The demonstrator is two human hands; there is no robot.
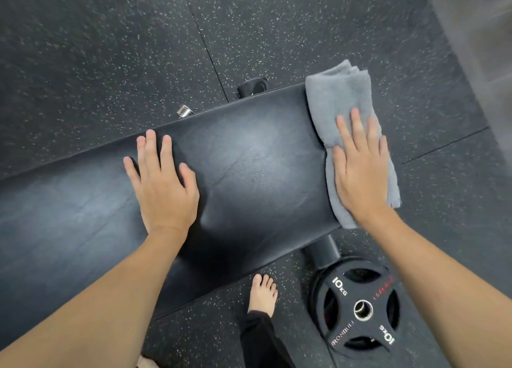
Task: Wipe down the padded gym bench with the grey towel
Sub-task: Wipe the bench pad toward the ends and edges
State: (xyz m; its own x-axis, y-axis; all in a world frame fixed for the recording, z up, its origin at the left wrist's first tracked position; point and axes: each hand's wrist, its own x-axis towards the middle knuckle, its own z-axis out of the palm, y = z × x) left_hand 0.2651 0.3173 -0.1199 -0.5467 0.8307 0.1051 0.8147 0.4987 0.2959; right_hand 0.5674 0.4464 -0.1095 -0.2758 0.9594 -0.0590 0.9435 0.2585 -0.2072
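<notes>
Grey fluffy towel [339, 112] lies folded over the bench [249, 173] end.
Right hand [360, 173] presses it flat-palmed, gripping nothing; left hand [163, 184], fingers spread, rests on smooth black padding.

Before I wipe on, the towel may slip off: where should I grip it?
Probably the folded grey towel at its far, bunched end, from above. The right hand only presses flat on it, and its near end overhangs the bench end, so that fold gives the most to pinch.

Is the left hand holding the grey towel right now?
No, the left hand lies flat on the bare bench pad, while the right hand presses the grey towel.
</notes>
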